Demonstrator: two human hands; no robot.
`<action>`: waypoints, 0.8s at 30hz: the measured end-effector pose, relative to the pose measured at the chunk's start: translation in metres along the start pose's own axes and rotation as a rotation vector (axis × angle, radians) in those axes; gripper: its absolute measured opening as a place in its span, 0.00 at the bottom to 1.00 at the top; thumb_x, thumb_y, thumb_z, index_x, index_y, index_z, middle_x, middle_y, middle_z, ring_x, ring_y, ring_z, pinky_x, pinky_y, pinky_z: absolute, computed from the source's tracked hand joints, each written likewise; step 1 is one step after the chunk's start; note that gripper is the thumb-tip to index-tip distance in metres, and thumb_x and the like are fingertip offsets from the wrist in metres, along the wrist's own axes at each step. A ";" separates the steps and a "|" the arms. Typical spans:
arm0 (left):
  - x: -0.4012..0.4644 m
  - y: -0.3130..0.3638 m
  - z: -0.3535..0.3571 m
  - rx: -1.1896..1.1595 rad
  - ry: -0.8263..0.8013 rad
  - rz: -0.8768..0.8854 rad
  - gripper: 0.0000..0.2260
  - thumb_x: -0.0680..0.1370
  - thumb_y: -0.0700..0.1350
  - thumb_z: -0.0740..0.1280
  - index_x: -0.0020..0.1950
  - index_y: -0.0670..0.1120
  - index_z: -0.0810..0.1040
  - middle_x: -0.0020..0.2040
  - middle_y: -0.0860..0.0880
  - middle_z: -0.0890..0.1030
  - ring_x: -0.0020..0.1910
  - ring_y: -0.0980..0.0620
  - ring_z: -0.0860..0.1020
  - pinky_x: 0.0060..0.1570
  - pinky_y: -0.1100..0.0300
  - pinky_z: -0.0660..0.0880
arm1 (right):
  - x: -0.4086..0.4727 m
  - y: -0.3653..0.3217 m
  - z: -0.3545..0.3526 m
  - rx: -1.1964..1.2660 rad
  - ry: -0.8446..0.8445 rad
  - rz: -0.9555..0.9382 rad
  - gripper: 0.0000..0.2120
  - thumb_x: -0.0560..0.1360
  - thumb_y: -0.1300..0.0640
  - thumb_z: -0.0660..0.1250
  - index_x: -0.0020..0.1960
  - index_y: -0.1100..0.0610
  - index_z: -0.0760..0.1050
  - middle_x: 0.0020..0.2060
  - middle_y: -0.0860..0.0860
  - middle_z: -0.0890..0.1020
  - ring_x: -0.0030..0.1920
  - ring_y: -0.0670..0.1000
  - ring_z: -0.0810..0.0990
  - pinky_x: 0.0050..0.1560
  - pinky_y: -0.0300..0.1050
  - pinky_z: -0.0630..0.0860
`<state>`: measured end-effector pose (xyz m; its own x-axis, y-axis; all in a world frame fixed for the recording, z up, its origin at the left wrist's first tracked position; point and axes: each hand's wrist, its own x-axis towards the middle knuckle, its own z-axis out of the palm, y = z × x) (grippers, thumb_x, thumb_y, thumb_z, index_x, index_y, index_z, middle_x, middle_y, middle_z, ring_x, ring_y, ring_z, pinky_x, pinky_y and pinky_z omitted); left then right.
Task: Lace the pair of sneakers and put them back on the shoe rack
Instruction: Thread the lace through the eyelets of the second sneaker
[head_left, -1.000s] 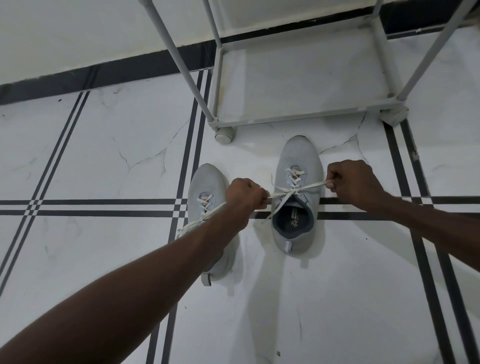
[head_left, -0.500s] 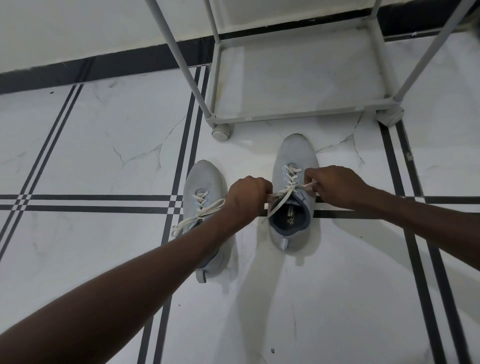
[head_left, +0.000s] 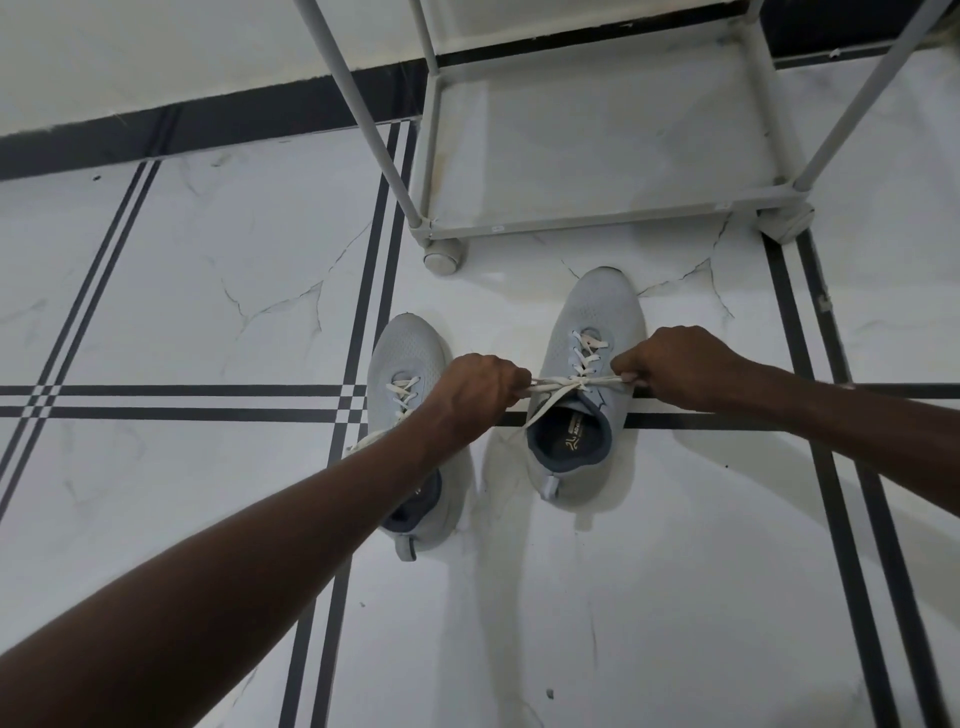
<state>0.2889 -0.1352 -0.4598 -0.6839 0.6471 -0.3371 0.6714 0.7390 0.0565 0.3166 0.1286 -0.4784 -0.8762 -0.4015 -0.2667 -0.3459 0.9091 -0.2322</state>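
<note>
- Since half a second ago, both hands have drawn slightly apart again, pulling the lace (head_left: 582, 383) straighter across the right sneaker (head_left: 589, 384) at frame centre.
- Left hand (head_left: 475, 395) is closed in a fist on one lace end; right hand (head_left: 680, 369) pinches the other end, fingers curled shut.
- Sneaker's long axis runs toe-up toward the shoe rack (head_left: 597, 218) in the upper right; the lace crosses it sideways, with the knot point midway between the hands (neither looks nearer).
- Left sneaker (head_left: 410, 415) sits just beside, partly under the left forearm, its lace loose.
- Tightening probably continues outward, level with the floor (head_left: 156, 312).
</note>
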 end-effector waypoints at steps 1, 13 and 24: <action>-0.002 -0.001 0.000 -0.002 -0.001 0.005 0.10 0.78 0.39 0.58 0.50 0.45 0.78 0.46 0.44 0.83 0.44 0.40 0.80 0.41 0.53 0.70 | -0.001 0.000 0.001 -0.007 0.009 -0.002 0.10 0.73 0.62 0.66 0.37 0.49 0.71 0.25 0.42 0.66 0.33 0.51 0.71 0.34 0.44 0.62; -0.012 -0.005 0.015 -0.234 0.106 -0.080 0.05 0.77 0.41 0.63 0.47 0.47 0.78 0.41 0.48 0.82 0.43 0.41 0.81 0.36 0.57 0.67 | -0.010 -0.015 -0.003 -0.091 0.020 0.037 0.11 0.71 0.64 0.63 0.52 0.56 0.75 0.43 0.54 0.80 0.45 0.57 0.77 0.37 0.45 0.62; 0.008 0.012 0.011 -0.287 0.279 0.010 0.07 0.73 0.42 0.69 0.50 0.44 0.82 0.41 0.44 0.84 0.42 0.42 0.80 0.39 0.54 0.72 | 0.006 -0.084 0.011 0.075 0.239 0.269 0.32 0.68 0.32 0.63 0.56 0.59 0.76 0.56 0.58 0.79 0.53 0.61 0.76 0.50 0.55 0.72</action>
<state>0.2946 -0.1228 -0.4725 -0.7553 0.6518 -0.0690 0.5987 0.7289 0.3320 0.3438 0.0482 -0.4705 -0.9891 -0.1040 -0.1039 -0.0747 0.9643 -0.2540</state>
